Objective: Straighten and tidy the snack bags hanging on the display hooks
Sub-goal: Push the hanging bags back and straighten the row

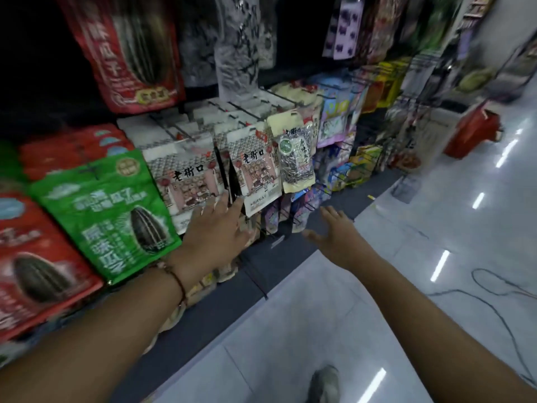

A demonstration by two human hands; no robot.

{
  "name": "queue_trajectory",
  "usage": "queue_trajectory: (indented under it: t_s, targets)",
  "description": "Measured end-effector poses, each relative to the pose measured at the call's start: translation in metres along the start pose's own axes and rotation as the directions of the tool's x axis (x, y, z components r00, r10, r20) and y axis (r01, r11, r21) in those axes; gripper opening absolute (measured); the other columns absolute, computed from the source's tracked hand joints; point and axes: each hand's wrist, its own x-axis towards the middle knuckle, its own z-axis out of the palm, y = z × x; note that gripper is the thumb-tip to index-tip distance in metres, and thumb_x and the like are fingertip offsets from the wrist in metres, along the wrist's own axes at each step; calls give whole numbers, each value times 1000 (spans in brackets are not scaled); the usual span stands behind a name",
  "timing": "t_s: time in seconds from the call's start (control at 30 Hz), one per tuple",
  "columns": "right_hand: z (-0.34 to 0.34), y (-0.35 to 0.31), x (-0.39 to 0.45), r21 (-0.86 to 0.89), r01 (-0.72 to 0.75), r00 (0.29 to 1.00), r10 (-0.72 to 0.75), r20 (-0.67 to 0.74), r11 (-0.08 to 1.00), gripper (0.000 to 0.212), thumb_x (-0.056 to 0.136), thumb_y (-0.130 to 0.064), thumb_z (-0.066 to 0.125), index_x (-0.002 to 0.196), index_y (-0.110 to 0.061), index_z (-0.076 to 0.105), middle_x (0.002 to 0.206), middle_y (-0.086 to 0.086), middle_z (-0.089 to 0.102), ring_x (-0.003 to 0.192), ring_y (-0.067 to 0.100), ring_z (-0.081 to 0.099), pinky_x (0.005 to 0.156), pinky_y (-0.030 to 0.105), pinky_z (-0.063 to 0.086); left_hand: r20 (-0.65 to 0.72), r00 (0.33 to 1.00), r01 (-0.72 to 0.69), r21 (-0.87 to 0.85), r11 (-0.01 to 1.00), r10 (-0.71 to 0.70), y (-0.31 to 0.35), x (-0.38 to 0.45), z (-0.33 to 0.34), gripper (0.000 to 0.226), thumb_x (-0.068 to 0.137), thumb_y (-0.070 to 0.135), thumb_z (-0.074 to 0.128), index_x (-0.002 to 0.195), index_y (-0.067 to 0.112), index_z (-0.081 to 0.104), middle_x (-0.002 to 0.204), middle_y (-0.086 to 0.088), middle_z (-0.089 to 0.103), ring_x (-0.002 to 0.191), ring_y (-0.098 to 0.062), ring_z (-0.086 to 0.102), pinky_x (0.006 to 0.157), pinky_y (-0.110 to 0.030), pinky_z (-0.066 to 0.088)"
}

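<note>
Shop aisle: glossy pale tiled floor (377, 301) with strip-light reflections, dark cable (494, 303) snaking across it at 4 o'clock, red basket (472, 135) at 2 o'clock by the far racks. Hook display (261, 103) runs along the left, from 9 up to 1 o'clock.

Frame is motion-blurred; upper rows at 12 are dark and unreadable, far bags at 1–2 o'clock are just colour smears. Lower hooks are partly blocked by the left hand. A shoe (324, 385) is cut off at 6 o'clock.

Snack bags: two white bags (255, 167) with black calligraphy and pink shopfront art hang centre frame, a dark gap between them. Just right, a cream sunflower-seed bag (296, 158) with a clear window, hanging slightly tilted. Green seed bag (110, 210) at 9 o'clock, red ones around it.

Left hand (218, 231): fingers straight, spread, tips touching the bottom edge of the white bags, holding nothing. Right hand (337, 234): flat, wide open, in the air clear of the rack.
</note>
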Motion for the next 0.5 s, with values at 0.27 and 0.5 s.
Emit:
queue_trajectory:
  t_s: [0.27,0.5]
  targets:
    - [-52,-47,-19,136,279,959,-284,16,951,76,95,-51,51,155,-18,18,163,1,9,149,22,6,118,44,16,-102,939,324,-51,945,-327,-6,-69,-71,80,94,68,33,157,30,1,164,-5,-6,151,-30,2,121,-48,10]
    - [-64,-105,-33,336,503,828,-555,76,796,78,92,-56,52,155,-32,13,162,-11,3,149,12,-2,119,40,12,-200,691,645,-261,718,-694,-13,-171,-84,83,91,70,39,156,31,7,165,-5,2,151,-29,8,119,-52,17]
